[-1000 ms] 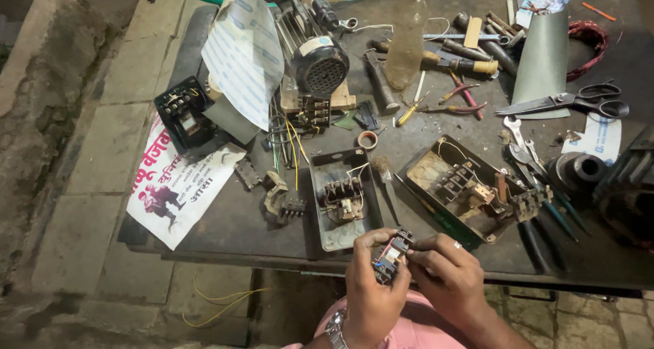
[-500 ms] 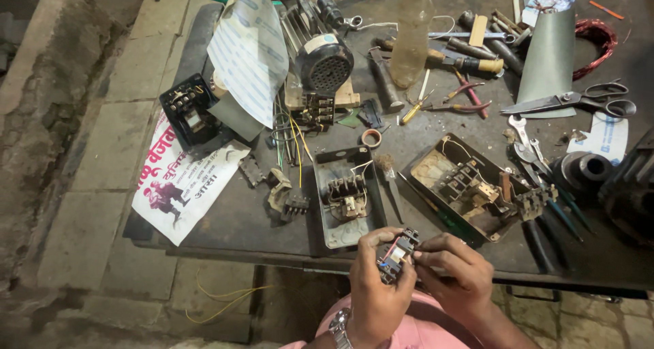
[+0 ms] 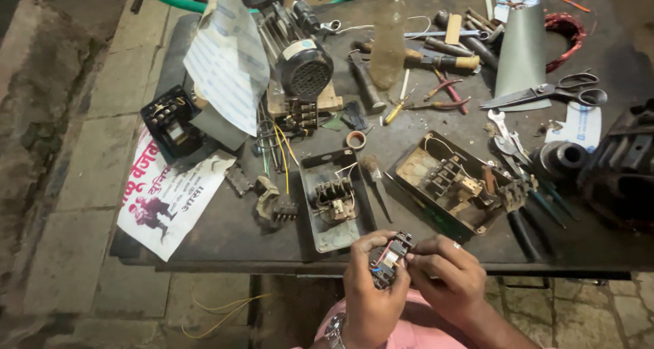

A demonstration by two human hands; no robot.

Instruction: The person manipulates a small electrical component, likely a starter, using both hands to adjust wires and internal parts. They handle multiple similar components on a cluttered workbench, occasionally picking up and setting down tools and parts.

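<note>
Bare dark table (image 3: 225, 230) lies open between the printed paper sheet (image 3: 167, 192) and the grey open switch box (image 3: 334, 202). Ahead of both hands, that box and the rusty open box (image 3: 453, 182) block the near edge. Only 1 narrow lane (image 3: 385, 185) runs between them, and pliers (image 3: 528, 216) crowd the right.

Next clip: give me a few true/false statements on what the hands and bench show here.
1. Both hands, left hand and right hand, hold a small switch block. True.
2. The scissors lie in the open metal box. False: they lie apart from it, at the bench's far right.
3. The left wrist wears a watch. True.
4. The motor sits on the floor. False: it is on the bench.
</note>
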